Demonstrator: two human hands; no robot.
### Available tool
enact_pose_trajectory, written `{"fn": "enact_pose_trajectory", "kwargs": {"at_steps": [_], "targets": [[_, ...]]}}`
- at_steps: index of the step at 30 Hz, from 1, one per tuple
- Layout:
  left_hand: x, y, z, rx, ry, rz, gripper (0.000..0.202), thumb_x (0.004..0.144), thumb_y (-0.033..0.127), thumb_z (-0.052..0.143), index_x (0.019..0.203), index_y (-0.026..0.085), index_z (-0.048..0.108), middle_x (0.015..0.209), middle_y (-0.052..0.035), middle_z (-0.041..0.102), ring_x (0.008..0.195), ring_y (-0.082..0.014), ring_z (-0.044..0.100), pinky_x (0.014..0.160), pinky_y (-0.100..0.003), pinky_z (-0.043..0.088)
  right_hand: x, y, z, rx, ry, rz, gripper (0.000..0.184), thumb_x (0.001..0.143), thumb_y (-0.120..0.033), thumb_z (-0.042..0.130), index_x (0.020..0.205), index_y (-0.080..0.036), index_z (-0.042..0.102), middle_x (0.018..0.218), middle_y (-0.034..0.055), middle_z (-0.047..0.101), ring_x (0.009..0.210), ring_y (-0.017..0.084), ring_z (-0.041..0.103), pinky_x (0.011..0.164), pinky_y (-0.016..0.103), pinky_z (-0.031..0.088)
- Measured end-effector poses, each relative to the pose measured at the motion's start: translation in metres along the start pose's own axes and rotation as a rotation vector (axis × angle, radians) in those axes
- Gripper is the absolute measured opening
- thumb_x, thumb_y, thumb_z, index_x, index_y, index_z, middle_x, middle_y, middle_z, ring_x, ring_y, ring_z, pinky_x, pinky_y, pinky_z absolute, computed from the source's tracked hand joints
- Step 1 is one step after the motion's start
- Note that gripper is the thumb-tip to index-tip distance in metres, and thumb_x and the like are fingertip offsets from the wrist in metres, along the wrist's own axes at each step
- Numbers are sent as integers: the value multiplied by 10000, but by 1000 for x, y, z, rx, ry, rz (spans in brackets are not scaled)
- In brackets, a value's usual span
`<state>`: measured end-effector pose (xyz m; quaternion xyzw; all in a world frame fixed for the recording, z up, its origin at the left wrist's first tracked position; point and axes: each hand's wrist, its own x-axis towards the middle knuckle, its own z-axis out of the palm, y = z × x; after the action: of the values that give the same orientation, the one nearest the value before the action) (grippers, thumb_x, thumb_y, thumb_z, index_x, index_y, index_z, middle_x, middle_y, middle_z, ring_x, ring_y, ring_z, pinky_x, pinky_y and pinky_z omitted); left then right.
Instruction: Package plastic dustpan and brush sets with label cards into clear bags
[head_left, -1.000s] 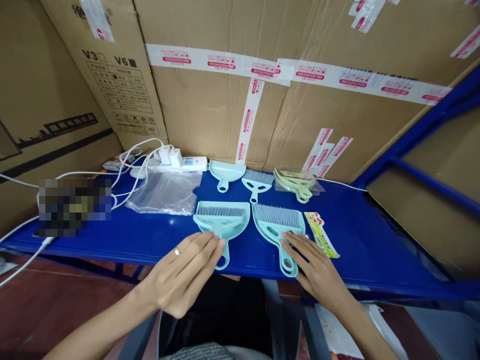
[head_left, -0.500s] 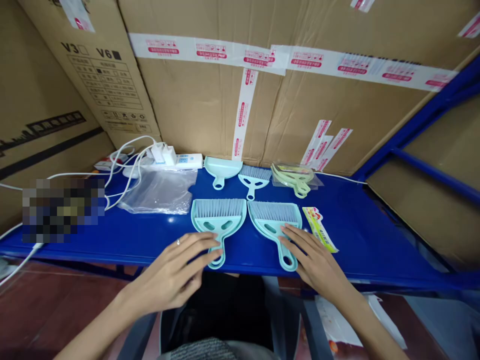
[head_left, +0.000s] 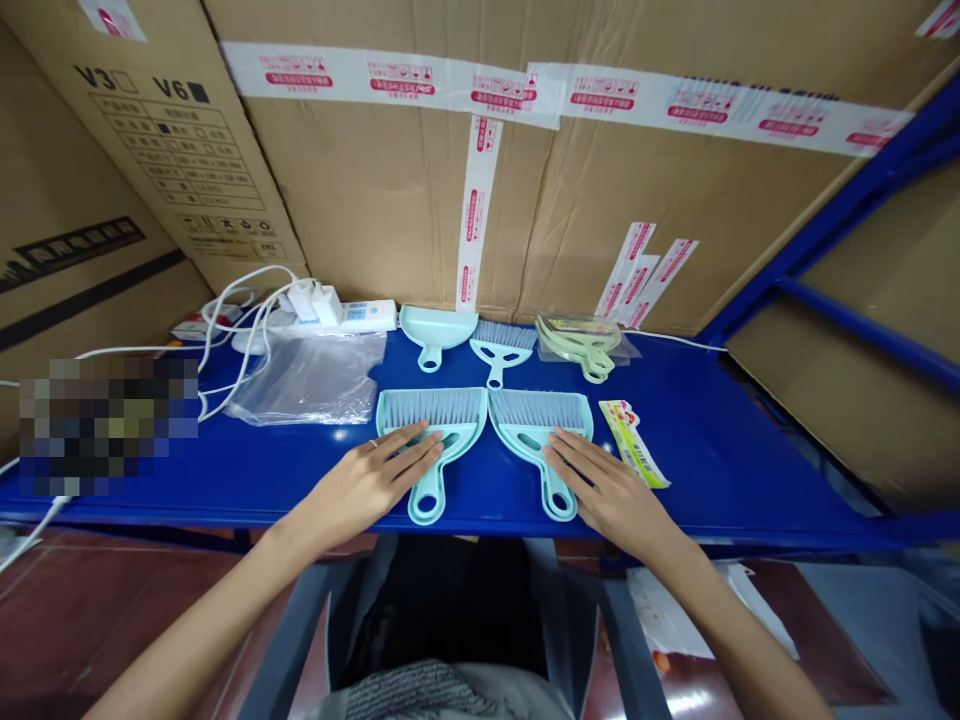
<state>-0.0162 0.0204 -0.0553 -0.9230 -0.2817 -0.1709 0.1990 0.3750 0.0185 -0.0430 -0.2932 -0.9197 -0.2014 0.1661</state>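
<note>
Two mint-green dustpans lie side by side near the front of the blue table, each with a grey-bristled brush nested in it. My left hand, a ring on one finger, rests with outstretched fingers on the left brush; the left dustpan shows around it. On the right brush, over the right dustpan, my right hand lies flat with fingers extended. Behind them are a loose dustpan and a loose brush. A pale green set sits in clear wrapping.
A printed card lies right of my right hand. Clear plastic bags lie at the left, before a white power strip with plugs and cables. Cardboard boxes wall the back, and a blue metal frame stands at the right.
My left hand has moved up from the left set's handle onto the brush body. My right hand stays on the right set. The whole view has shifted slightly.
</note>
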Motion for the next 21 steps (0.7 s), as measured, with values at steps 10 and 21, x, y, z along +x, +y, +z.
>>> {"fn": "enact_pose_trajectory", "kwargs": {"at_steps": [10,21], "targets": [[-1,5,-3,150,7,62,502,964,-74,475,1438,34,597,1487,-192,661,1416,-323,616,1104,-435,594,3,3,7,-17,37,-138,678,922,74,455,1594,-17,476,1435,243,684,1441,317,594,1146,461,588],[-7,-3,-8,-75,-61,-14,605,962,-52,495,1540,122,542,1553,-127,623,1505,-274,530,1147,-407,573,35,23,-32,23,-122,46,681,836,124,454,1452,-95,643,1479,175,671,1417,300,612,1155,475,558]]}}
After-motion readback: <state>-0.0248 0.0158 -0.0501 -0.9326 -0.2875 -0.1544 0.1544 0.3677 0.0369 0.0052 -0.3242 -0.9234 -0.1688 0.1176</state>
